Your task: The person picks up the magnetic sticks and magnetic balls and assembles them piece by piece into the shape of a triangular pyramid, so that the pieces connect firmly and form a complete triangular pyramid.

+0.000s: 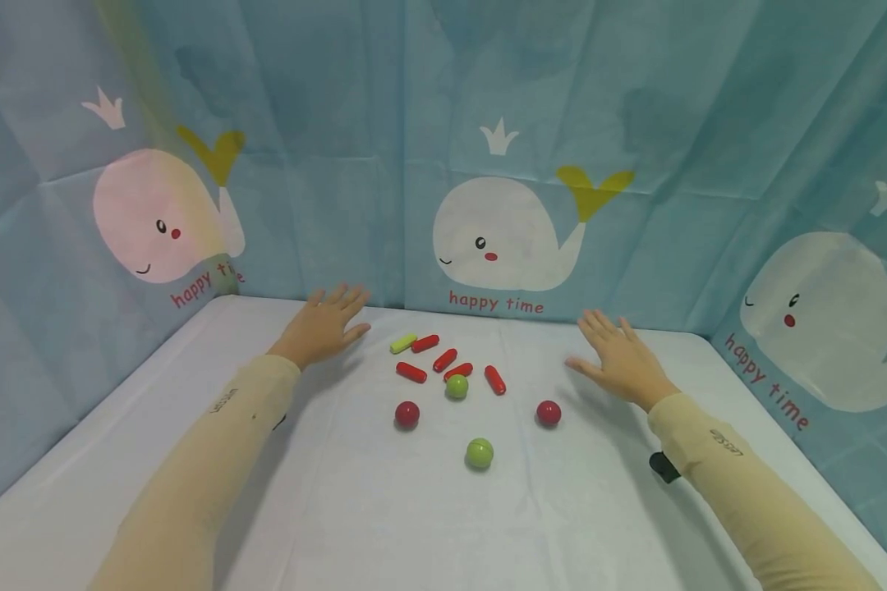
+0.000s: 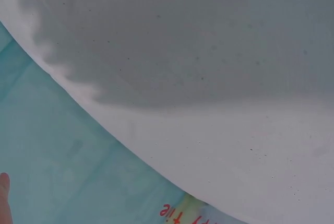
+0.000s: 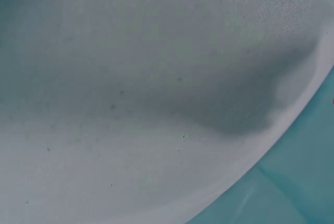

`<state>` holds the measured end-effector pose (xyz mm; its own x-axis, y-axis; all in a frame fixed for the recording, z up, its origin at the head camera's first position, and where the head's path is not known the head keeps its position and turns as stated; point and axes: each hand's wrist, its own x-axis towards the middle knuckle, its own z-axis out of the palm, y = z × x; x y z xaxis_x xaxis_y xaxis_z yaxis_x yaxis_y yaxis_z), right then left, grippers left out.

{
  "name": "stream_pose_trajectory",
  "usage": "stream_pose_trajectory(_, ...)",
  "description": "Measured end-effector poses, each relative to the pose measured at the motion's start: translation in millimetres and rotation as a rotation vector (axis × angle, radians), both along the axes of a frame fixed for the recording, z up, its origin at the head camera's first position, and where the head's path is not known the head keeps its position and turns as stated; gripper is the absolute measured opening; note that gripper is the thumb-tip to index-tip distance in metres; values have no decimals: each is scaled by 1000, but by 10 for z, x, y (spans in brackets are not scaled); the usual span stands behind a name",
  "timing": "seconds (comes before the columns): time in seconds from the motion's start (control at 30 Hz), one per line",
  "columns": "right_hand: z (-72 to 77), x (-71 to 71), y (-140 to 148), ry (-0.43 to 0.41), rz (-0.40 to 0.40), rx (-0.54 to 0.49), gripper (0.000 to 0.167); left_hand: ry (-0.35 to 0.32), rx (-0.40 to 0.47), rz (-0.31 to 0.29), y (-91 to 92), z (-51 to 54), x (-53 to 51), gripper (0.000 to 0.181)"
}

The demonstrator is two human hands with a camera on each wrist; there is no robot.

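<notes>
In the head view my left hand (image 1: pixel 321 327) is held over the table's far left part, fingers straight and spread, holding nothing. One of its fingers (image 2: pixel 4 198) shows at the left wrist view's lower left edge. My right hand (image 1: pixel 621 361) hovers at the right, also with straight fingers and nothing in it. Between the hands lie several short red sticks (image 1: pixel 411 373) and a yellow-green stick (image 1: pixel 403 343). Nearer to me are a left red ball (image 1: pixel 407 414), a right red ball (image 1: pixel 549 413) and two green balls, one farther (image 1: pixel 457 387) and one closer (image 1: pixel 480 453).
A white cloth (image 1: pixel 369 525) covers the table. Blue curtains (image 1: pixel 325 222) with whale prints stand along its back and both sides. Hand shadows fall on the cloth in both wrist views. A dark object (image 1: pixel 664 467) shows under the right sleeve.
</notes>
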<state>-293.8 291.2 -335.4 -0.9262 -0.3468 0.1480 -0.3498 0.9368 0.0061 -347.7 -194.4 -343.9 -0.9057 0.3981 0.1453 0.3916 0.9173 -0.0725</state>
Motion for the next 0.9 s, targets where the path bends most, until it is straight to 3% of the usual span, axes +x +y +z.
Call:
stream_pose_trajectory(0.33,10,56,-116,31,67,-45,78,10,-8,-44,87,17,68,69)
stream_pose_trajectory(0.9,31,148,-405,42,154,-38,79,-3,12,-97,229,6,132,68)
